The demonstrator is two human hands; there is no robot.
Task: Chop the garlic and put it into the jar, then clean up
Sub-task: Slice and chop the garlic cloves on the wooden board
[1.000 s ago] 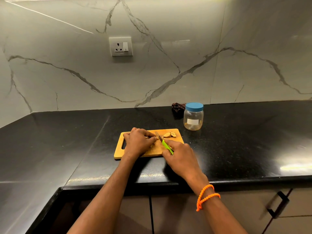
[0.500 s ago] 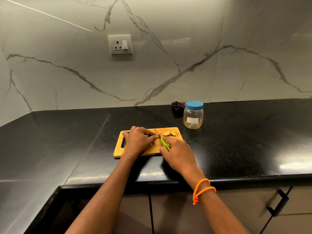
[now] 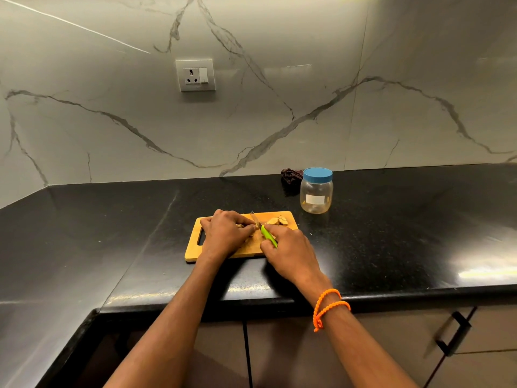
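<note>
A small wooden cutting board [image 3: 193,247] lies on the black counter. My left hand [image 3: 225,233] curls over a piece of garlic [image 3: 241,226] on the board, which is mostly hidden under the fingers. My right hand [image 3: 288,252] grips a green-handled knife [image 3: 268,236] whose blade points away from me, right beside the left fingertips. Several cut garlic slices [image 3: 277,220] lie at the board's far right corner. A clear jar [image 3: 316,191] with a blue lid stands shut behind the board to the right.
A dark crumpled cloth [image 3: 291,176] lies by the wall, left of the jar. The black counter [image 3: 405,233] runs along a marble backsplash with a wall socket [image 3: 195,75]. Cabinet doors with a black handle [image 3: 453,336] sit below the counter's front edge.
Both hands stay on the board with the knife at the garlic. The view has shifted slightly.
</note>
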